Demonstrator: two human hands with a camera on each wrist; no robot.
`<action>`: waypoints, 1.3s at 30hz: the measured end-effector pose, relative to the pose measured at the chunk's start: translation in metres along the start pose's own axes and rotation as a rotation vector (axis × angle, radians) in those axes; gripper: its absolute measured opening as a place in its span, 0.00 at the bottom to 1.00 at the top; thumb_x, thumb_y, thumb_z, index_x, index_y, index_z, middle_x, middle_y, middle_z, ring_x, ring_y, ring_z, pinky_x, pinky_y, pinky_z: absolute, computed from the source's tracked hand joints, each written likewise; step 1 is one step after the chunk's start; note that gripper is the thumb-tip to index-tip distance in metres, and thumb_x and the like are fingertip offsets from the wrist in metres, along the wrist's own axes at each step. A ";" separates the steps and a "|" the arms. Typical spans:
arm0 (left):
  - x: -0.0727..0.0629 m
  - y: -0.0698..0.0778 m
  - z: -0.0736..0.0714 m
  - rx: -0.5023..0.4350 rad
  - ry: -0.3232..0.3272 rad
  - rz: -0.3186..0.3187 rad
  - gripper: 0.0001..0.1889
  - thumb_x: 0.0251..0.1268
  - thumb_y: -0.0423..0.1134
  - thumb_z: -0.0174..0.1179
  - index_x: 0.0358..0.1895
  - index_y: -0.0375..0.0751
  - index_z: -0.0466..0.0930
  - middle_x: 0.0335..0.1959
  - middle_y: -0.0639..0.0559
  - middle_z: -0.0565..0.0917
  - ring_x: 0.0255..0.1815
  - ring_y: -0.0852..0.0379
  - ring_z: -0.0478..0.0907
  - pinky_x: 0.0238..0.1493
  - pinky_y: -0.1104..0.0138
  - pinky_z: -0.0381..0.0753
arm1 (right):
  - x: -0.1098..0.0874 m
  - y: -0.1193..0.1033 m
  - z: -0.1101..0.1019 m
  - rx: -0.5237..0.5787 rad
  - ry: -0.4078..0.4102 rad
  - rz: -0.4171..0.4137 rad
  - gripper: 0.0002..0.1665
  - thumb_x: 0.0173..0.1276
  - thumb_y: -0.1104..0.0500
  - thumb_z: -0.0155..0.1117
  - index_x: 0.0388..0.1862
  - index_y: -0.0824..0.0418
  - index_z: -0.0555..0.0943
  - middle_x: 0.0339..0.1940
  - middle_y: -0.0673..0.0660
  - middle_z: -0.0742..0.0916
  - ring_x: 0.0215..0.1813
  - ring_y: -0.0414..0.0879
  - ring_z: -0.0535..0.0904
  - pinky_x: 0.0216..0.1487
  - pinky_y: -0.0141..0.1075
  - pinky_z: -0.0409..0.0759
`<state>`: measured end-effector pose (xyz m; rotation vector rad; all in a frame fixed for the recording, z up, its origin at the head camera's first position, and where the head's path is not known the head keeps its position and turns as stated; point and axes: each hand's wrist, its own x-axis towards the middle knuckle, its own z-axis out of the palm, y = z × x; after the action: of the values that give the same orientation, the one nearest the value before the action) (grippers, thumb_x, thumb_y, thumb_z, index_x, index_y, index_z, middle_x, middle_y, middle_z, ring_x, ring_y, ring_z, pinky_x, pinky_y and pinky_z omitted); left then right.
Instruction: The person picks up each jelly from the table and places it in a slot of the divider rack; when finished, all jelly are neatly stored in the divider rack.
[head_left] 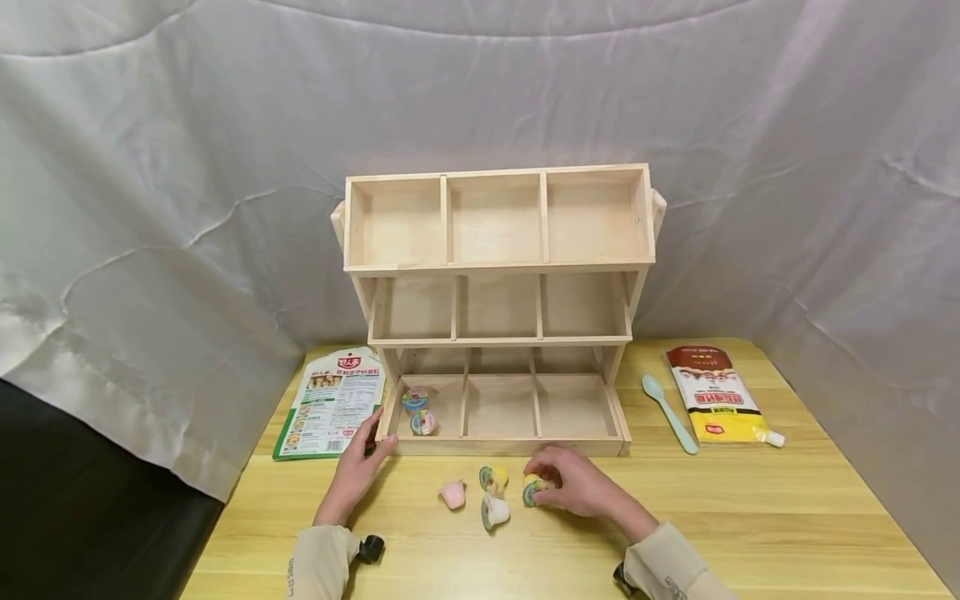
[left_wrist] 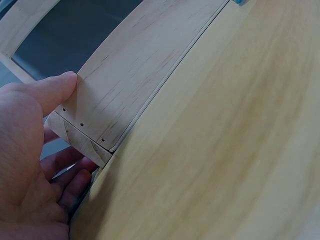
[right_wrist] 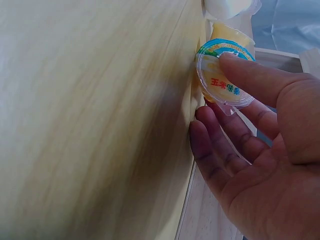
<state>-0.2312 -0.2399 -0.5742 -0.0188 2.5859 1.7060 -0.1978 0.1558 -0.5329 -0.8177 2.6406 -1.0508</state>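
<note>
Yellow lidded cup [head_left: 532, 492] is pinched by the right hand [head_left: 581, 486] at the lower centre of the head view, its lid partly covered by the thumb. The wooden rack's [head_left: 502, 447] lower left corner is gripped by the left hand [head_left: 354, 472], whose fingers are partly hidden. The wood-grained table [head_left: 787, 517] is backed by grey fabric [head_left: 495, 100], cut off above.

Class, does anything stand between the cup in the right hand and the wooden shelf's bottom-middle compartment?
Yes: the front board of the wooden shelf runs between them, so the right hand would probably have to lift the cup over it. The loose cups lie left of that path in the head view, apparently clear.
</note>
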 end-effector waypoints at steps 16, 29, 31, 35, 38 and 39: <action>0.002 -0.009 -0.001 0.023 0.006 0.022 0.39 0.78 0.54 0.58 0.84 0.52 0.53 0.80 0.36 0.65 0.78 0.39 0.65 0.75 0.42 0.64 | 0.002 0.001 0.000 0.006 -0.001 -0.001 0.16 0.63 0.56 0.79 0.48 0.58 0.86 0.39 0.46 0.84 0.40 0.42 0.79 0.40 0.32 0.79; 0.000 -0.005 -0.001 0.024 0.001 0.033 0.38 0.79 0.54 0.57 0.84 0.52 0.52 0.81 0.37 0.62 0.80 0.39 0.62 0.76 0.43 0.63 | 0.003 0.005 0.002 0.014 0.011 0.016 0.16 0.63 0.57 0.79 0.49 0.58 0.86 0.42 0.46 0.84 0.41 0.39 0.78 0.41 0.33 0.80; 0.000 -0.005 0.000 0.029 0.002 0.034 0.38 0.79 0.55 0.57 0.84 0.53 0.52 0.81 0.37 0.62 0.80 0.39 0.62 0.76 0.43 0.63 | 0.003 0.006 0.003 0.027 0.019 0.007 0.17 0.63 0.58 0.79 0.49 0.59 0.86 0.42 0.47 0.84 0.41 0.39 0.78 0.40 0.33 0.80; 0.000 -0.006 0.000 0.041 0.008 0.036 0.38 0.79 0.55 0.57 0.84 0.53 0.52 0.81 0.36 0.61 0.80 0.37 0.62 0.76 0.42 0.64 | 0.003 0.007 0.003 0.047 0.033 -0.005 0.17 0.63 0.58 0.79 0.49 0.61 0.86 0.43 0.49 0.85 0.41 0.40 0.78 0.40 0.34 0.81; 0.000 -0.007 0.000 0.056 0.016 0.044 0.38 0.79 0.54 0.58 0.84 0.51 0.53 0.81 0.35 0.61 0.79 0.37 0.63 0.75 0.43 0.65 | 0.002 0.007 0.003 0.049 0.043 -0.009 0.17 0.63 0.58 0.79 0.49 0.61 0.86 0.42 0.49 0.85 0.40 0.40 0.79 0.40 0.34 0.81; 0.000 -0.007 0.000 0.059 0.020 0.047 0.38 0.78 0.53 0.58 0.84 0.50 0.53 0.81 0.34 0.62 0.79 0.37 0.63 0.75 0.43 0.65 | 0.002 0.007 0.003 0.048 0.044 -0.008 0.17 0.63 0.58 0.79 0.49 0.61 0.86 0.42 0.49 0.85 0.40 0.40 0.78 0.40 0.34 0.81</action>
<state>-0.2307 -0.2427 -0.5803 0.0267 2.6706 1.6517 -0.2018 0.1573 -0.5398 -0.8047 2.6388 -1.1425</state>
